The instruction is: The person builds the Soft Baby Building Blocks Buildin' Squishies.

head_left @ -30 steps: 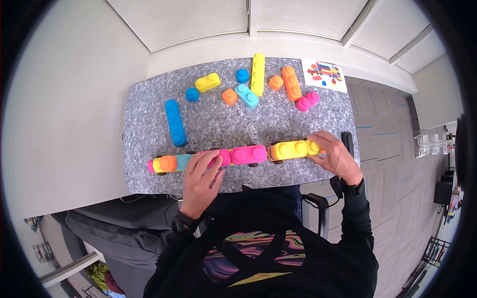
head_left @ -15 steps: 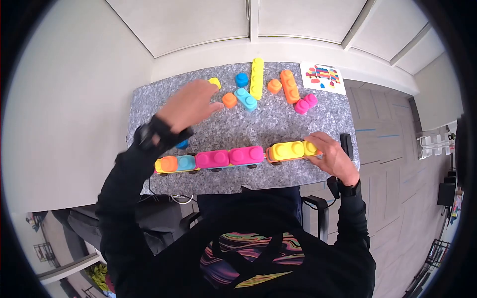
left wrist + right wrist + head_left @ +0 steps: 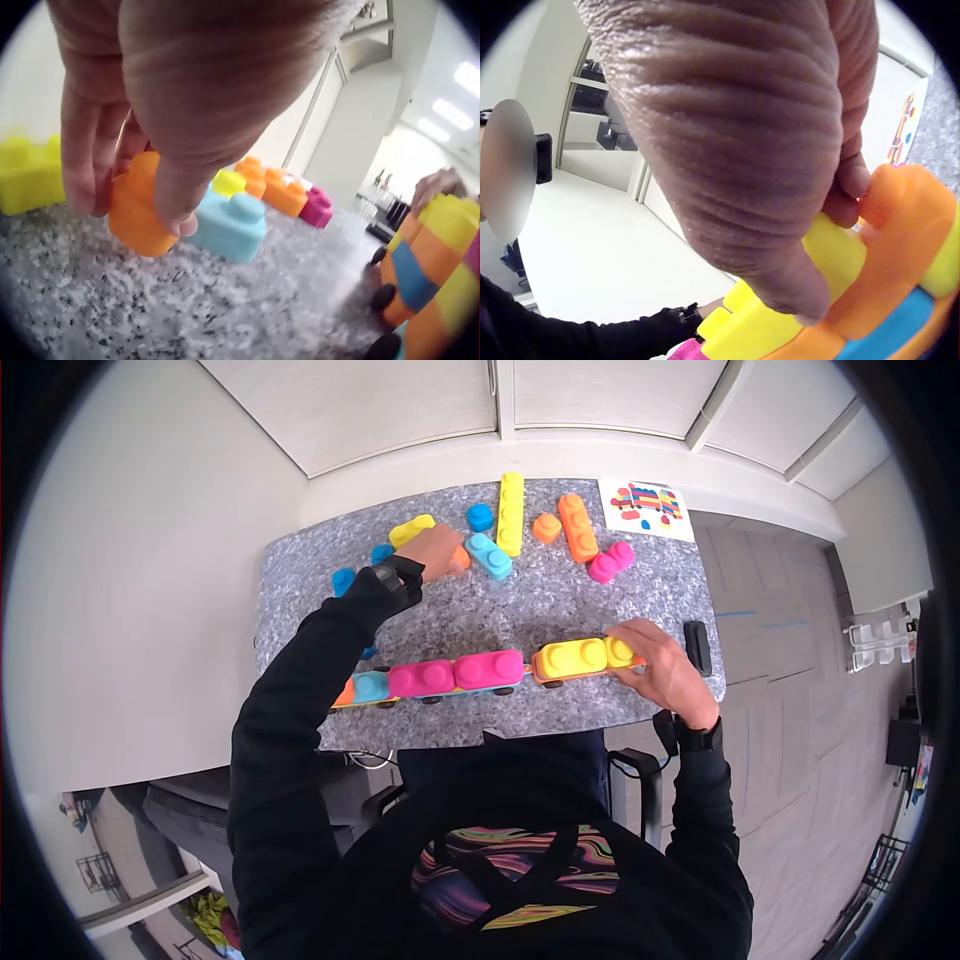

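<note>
In the head view my left hand (image 3: 432, 552) is over the far left part of the table. Its thumb and fingers pinch a small orange block (image 3: 137, 214) from both sides, low at the tabletop in the left wrist view. A light blue block (image 3: 238, 225) stands just beside it. My right hand (image 3: 665, 672) grips the right end of a row of wheeled block cars, at a small yellow block (image 3: 618, 652) next to a longer yellow one (image 3: 576, 658). Orange and blue pieces (image 3: 892, 324) show under the yellow in the right wrist view. Pink blocks (image 3: 424, 678) top the middle car.
Along the back lie a yellow block (image 3: 410, 530), a blue one (image 3: 480, 517), a long yellow one (image 3: 510, 515), a long orange one (image 3: 578, 528) and a pink one (image 3: 611, 563). A picture sheet (image 3: 647, 510) lies at the back right, a black object (image 3: 697, 648) at the right edge.
My left hand has left the pink blocks, reached to the back of the table and taken hold of the small orange block. My right hand has stayed on the yellow end.
</note>
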Available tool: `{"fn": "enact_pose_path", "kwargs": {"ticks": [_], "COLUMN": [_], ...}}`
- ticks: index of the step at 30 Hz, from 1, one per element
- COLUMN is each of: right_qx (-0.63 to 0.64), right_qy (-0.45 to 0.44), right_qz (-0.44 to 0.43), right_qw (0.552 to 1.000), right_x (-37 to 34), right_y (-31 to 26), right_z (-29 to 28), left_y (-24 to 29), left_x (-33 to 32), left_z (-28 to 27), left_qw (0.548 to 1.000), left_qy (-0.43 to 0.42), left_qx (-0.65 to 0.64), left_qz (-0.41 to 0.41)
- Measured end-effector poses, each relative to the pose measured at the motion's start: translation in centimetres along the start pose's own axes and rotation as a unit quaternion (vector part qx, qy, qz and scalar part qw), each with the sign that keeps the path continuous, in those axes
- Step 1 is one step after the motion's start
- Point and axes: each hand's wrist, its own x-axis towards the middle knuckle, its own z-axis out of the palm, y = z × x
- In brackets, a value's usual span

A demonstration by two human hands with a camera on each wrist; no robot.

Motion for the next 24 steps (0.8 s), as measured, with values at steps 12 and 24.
{"fn": "enact_pose_path", "kwargs": {"ticks": [12, 24], "right_qx": [0.021, 0.001], "right_qy": [0.011, 0.008], "right_qz": [0.014, 0.024], "right_qw": [1.0, 1.0], "right_x": [0.1, 0.0], "right_y": [0.0, -0.2], "right_z": [0.3, 0.4], "left_y": [5.2, 6.6], "left_x": [-23.4, -28.4], "left_z": [-12.0, -6.7], "left_qw": [0.993, 0.992], "left_qy": [0.086, 0.013], "left_qx": [-0.078, -0.113], "left_qz": [-0.001, -0.055]}}
